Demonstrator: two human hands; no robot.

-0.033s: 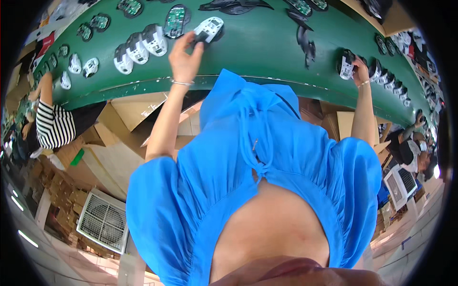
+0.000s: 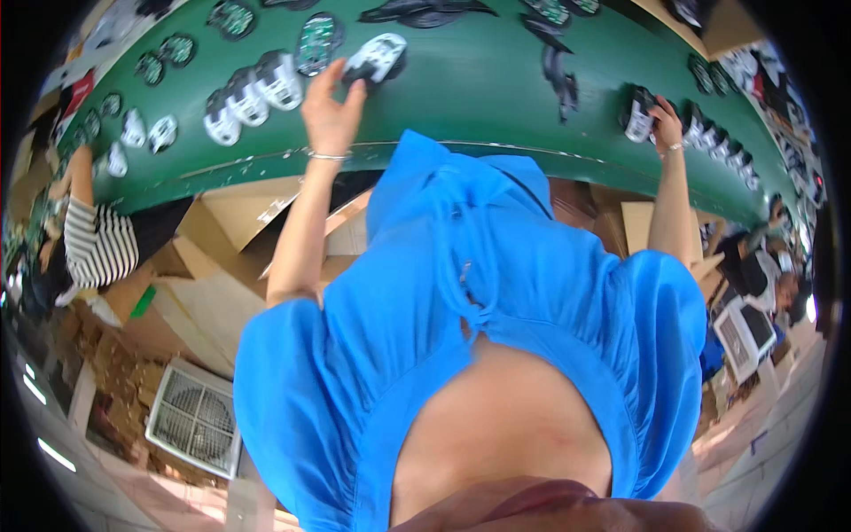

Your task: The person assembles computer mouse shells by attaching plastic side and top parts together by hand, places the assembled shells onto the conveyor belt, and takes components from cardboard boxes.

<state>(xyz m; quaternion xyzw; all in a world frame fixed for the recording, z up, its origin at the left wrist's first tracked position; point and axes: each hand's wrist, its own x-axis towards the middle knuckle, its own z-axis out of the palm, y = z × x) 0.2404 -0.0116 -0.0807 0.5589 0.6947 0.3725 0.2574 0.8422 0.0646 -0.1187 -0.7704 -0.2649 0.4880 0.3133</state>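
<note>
My left hand (image 2: 330, 115) is at the near left end of a white-and-black computer mouse shell (image 2: 379, 57), with its thumb and a finger around that end. This shell is over the green table, right of a mouse part with a green circuit board (image 2: 318, 44). Far to the right, the fingers of my right hand (image 2: 665, 124) close on another black-and-white mouse shell (image 2: 636, 115), at the head of a row of similar shells (image 2: 711, 140). Part of that shell is covered by the fingers.
Left of my left hand several white mouse shells (image 2: 250, 97) stand in a slanting row on the green table (image 2: 479, 97). Black curved covers (image 2: 430, 12) lie at the back, others (image 2: 558, 80) mid-right. Cardboard boxes (image 2: 244, 213) fill the space below. A person in stripes (image 2: 102, 244) works at left.
The whole view has shifted slightly left. Both hands keep nearly the same places at their mouse shells; no clear grasp or release shows.
</note>
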